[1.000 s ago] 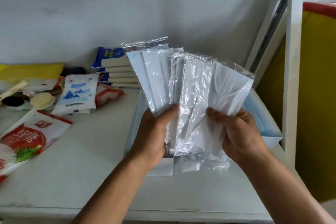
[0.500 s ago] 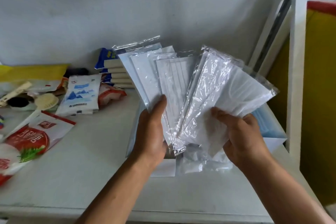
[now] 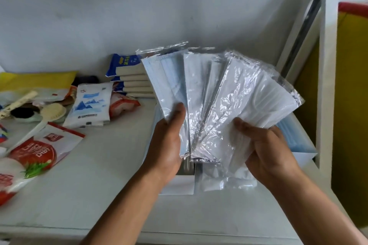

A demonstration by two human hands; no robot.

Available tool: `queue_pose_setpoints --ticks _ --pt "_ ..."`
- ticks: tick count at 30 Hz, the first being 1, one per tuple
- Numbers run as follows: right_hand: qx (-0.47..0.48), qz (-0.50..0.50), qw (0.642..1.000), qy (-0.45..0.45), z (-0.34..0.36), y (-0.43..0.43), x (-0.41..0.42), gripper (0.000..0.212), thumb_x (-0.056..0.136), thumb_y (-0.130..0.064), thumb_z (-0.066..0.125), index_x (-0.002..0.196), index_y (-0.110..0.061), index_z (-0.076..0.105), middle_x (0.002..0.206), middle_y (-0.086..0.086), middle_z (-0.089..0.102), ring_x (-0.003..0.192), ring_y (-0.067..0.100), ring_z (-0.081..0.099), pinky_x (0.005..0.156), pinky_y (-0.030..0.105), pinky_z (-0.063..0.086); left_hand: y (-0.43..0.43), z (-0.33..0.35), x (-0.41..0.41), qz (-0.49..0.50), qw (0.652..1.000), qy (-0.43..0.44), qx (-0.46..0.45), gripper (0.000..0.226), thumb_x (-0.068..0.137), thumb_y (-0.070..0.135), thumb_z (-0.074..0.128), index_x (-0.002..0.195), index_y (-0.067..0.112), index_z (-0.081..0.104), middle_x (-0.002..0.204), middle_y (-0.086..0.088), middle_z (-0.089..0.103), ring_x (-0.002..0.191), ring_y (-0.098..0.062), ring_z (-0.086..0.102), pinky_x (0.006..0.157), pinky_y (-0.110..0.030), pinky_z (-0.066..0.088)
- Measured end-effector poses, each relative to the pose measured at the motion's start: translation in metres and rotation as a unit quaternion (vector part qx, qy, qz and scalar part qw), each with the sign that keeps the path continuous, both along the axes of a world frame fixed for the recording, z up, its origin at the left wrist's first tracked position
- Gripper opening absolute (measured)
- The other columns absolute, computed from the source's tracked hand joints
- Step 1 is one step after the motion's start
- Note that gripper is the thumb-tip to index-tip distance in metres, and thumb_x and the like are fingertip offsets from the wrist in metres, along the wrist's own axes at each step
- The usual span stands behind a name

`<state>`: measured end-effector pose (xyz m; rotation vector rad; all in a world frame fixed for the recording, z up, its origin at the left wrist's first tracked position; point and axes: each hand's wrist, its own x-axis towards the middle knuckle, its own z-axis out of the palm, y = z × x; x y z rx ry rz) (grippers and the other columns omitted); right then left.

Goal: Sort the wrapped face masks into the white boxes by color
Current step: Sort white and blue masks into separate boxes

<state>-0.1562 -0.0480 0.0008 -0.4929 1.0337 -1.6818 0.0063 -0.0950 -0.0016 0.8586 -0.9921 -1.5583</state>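
Observation:
Both hands hold up a fan of clear-wrapped face masks above the white boxes. My left hand grips the left part of the fan, where blue masks show in front. My right hand grips the right part, a bunch of white masks tilted to the right. Under the hands, one white box shows its front wall. At the right, a second white box holds stacked blue masks. A wrapped white mask lies below the fan.
Left of the boxes the white table carries food packets, a blue-and-white wipes pack, a stack of tissue packs and a cream brush. A white frame and a yellow panel stand at the right.
The fan has spread wider: my right hand has swung the white masks rightward and apart from the blue ones, which now show in front in my left hand.

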Motion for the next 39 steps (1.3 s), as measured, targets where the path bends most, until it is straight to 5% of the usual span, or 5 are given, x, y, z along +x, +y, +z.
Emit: queue_pose_setpoints --ticks 8,15,24,33,39 --pt "-0.006 -0.015 0.999 0.031 0.002 0.000 0.000 0.018 0.087 0.009 0.061 0.091 -0.006 0.069 0.075 0.004 0.075 0.068 0.016 0.073 0.065 0.030 0.061 -0.002 0.001 0.005 -0.012 1.000 -0.002 -0.007 0.040 0.083 0.054 0.066 0.101 0.020 0.076 0.117 -0.007 0.068 0.116 -0.024 0.061 0.110 -0.056 0.038" --pt "-0.009 -0.069 0.998 0.004 0.008 -0.003 -0.019 0.034 0.085 0.001 0.068 0.118 -0.004 0.065 0.097 0.010 0.077 0.079 0.020 0.076 0.060 0.030 0.059 -0.003 0.010 0.011 0.310 0.942 0.100 -0.081 0.010 0.097 0.024 0.059 0.100 0.022 0.068 0.090 0.014 0.077 0.093 -0.005 0.072 0.083 -0.030 0.056" --pt "-0.094 0.014 0.972 0.214 0.006 0.006 -0.007 0.036 0.068 -0.011 0.084 0.101 -0.005 0.070 0.090 0.007 0.078 0.083 0.022 0.076 0.069 0.040 0.060 0.015 0.003 -0.003 -0.169 0.985 -0.028 0.007 0.036 0.081 0.027 0.065 0.106 0.003 0.074 0.113 -0.014 0.073 0.112 -0.027 0.068 0.102 -0.047 0.050" --pt "-0.065 0.070 0.986 0.136 0.004 0.003 -0.004 0.060 0.081 -0.051 0.070 0.130 -0.018 0.057 0.124 0.007 0.068 0.112 0.025 0.068 0.092 0.046 0.055 0.014 0.001 -0.003 -0.008 0.963 -0.227 -0.144 0.061 0.080 0.056 0.066 0.046 0.020 0.032 0.053 0.006 0.020 0.052 -0.014 0.021 0.053 -0.026 0.021" --pt "-0.007 0.000 0.952 0.307 -0.001 -0.001 -0.010 0.018 0.075 -0.013 0.085 0.080 -0.005 0.070 0.078 0.017 0.074 0.066 0.028 0.069 0.063 0.038 0.059 0.013 -0.007 -0.008 0.046 0.979 -0.163 -0.115 0.060 0.072 0.058 0.077 0.053 0.008 0.049 0.060 -0.004 0.044 0.065 -0.016 0.043 0.067 -0.035 0.036"
